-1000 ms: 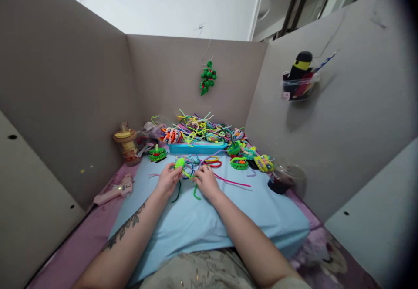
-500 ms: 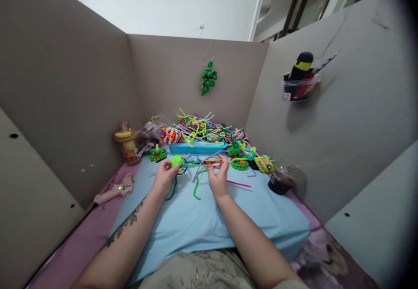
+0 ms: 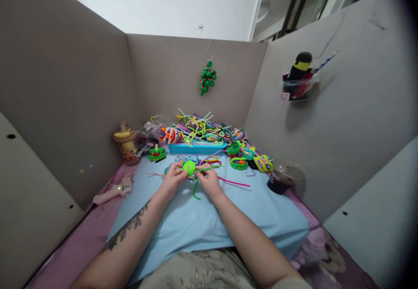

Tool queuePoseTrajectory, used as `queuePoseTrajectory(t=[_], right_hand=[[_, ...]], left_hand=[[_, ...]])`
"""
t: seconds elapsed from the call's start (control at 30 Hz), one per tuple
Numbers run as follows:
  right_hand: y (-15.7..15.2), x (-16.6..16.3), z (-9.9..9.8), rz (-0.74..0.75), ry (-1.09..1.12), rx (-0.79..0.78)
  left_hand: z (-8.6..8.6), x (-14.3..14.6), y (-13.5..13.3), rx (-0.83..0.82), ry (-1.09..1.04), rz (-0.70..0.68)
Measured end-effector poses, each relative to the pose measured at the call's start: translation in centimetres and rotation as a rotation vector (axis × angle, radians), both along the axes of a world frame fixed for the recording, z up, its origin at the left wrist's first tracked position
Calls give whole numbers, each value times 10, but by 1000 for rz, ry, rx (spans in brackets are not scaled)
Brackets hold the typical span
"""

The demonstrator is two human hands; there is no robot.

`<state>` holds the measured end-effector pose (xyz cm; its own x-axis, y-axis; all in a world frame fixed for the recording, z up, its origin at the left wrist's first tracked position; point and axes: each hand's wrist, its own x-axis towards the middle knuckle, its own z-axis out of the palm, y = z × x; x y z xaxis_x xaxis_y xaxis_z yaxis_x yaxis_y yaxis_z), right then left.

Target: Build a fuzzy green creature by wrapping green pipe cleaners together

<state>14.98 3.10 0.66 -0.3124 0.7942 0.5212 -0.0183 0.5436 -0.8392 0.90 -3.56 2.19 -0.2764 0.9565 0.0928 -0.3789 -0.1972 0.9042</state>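
My left hand [image 3: 174, 179] pinches the left edge of a bright green disc [image 3: 189, 167] that looks coiled from pipe cleaner, with a small pinkish spot at its middle. My right hand [image 3: 209, 181] is closed at the disc's right side, its fingers on a green pipe cleaner [image 3: 214, 167] that sticks out to the right. Below the hands a loose green pipe cleaner [image 3: 196, 191] lies curved on the blue cloth [image 3: 192, 228]. A pink-red pipe cleaner [image 3: 237, 183] runs out to the right of my right hand. More coloured pieces lie behind, partly hidden by my fingers.
A blue tray [image 3: 196, 148] heaped with pipe cleaners stands at the back. Finished-looking fuzzy figures sit by it, such as a green one [image 3: 157, 154] and a yellow one [image 3: 263, 163]. A glue gun [image 3: 114, 192] and a cup [image 3: 126, 147] are left, a dark tub [image 3: 279, 182] right.
My hands have come together. The green disc has moved right and turned its face to me, and my right hand has shifted from the stretched strand's far part to beside the disc.
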Motion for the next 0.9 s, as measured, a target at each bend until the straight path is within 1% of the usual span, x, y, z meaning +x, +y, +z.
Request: queuePoseTrajectory(t=[0.13, 0.23, 0.3, 0.43, 0.5, 0.6, 0.73, 0.9], right_hand=[[11, 0, -6, 52, 26, -132], [13, 2, -6, 136, 37, -176], [13, 3, -5, 165, 30, -179], [14, 4, -6, 124, 30, -167], [15, 3, -8, 114, 57, -218], [16, 2, -9, 138, 120, -331], [17, 4, -6, 168, 177, -381], [19, 5, -5, 172, 168, -362]], left_hand=[[-1, 0, -1, 18, 64, -45], [0, -1, -2, 39, 122, -54], [0, -1, -1, 58, 158, -59], [1, 0, -1, 75, 193, -71], [2, 0, -1, 73, 191, -56], [2, 0, -1, 61, 194, -49], [0, -2, 0, 64, 194, -89], [-2, -4, -1, 61, 187, -187]])
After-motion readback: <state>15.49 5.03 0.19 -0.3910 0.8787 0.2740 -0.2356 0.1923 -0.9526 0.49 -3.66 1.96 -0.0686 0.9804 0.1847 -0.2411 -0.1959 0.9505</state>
